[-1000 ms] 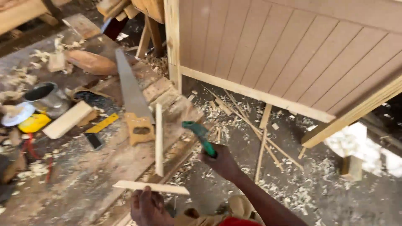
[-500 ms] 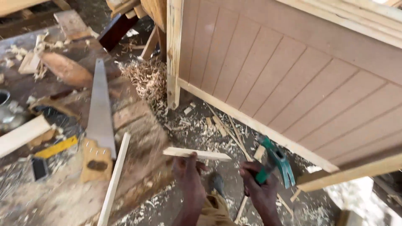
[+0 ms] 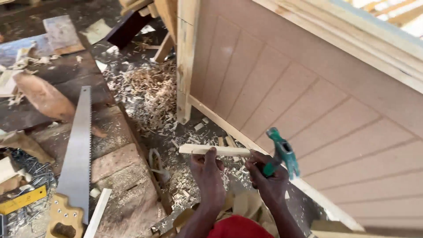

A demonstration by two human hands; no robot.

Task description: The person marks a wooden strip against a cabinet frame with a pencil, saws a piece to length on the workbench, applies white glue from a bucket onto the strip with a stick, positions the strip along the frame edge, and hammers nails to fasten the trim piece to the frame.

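Observation:
My left hand (image 3: pixel 208 174) pinches a short pale wooden strip (image 3: pixel 214 150) and holds it level in front of me. My right hand (image 3: pixel 268 177) grips a green-headed hammer (image 3: pixel 281 152) by its handle, head up, and its thumb touches the strip's right end. Both hands hover just in front of a large grooved brown panel (image 3: pixel 308 105) set in a pale timber frame (image 3: pixel 186 57) that leans over the floor.
A handsaw (image 3: pixel 77 158) with a wooden handle lies on the dark workbench (image 3: pixel 119 176) to my left, beside a loose slat (image 3: pixel 98 213), a yellow level (image 3: pixel 22 200) and nails. Wood shavings (image 3: pixel 150 94) cover the floor by the frame's leg.
My view has swung right and closer to the panel. Both hands rose; the right hand with the hammer came in to meet the strip's right end.

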